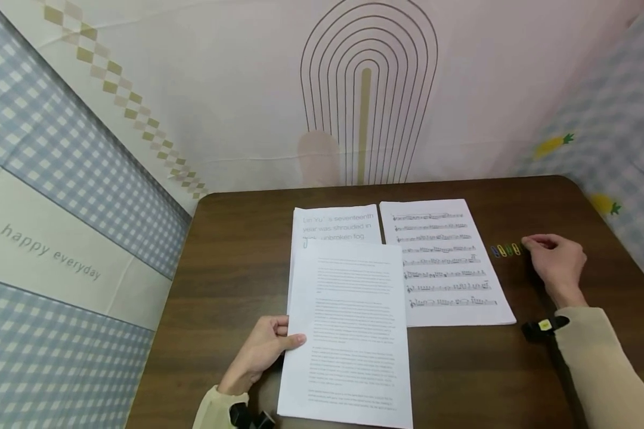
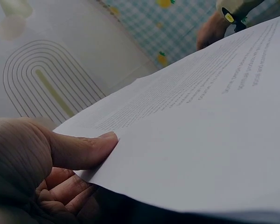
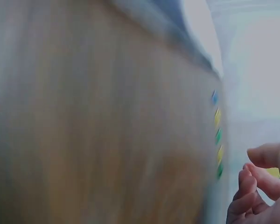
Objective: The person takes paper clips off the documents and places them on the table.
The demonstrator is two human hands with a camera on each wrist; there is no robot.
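Observation:
My left hand (image 1: 265,345) grips the left edge of a stack of printed paper (image 1: 354,333), thumb on top and fingers beneath. In the left wrist view the stack slants up from the thumb. My right hand (image 1: 558,259) hovers at the right end of a row of coloured paper clips (image 1: 508,249). They are blue, yellow and green. In the right wrist view the thumb (image 3: 266,155) and curled fingers (image 3: 247,186) have a small gap between them, with nothing showing in it.
Behind the held stack lies another text sheet (image 1: 335,221) in large print, partly covered. Sheet music (image 1: 445,262) lies between it and the paper clips. The brown table (image 1: 236,256) ends at a cloth-covered wall (image 1: 236,107), with checked cloth (image 1: 59,137) on the left.

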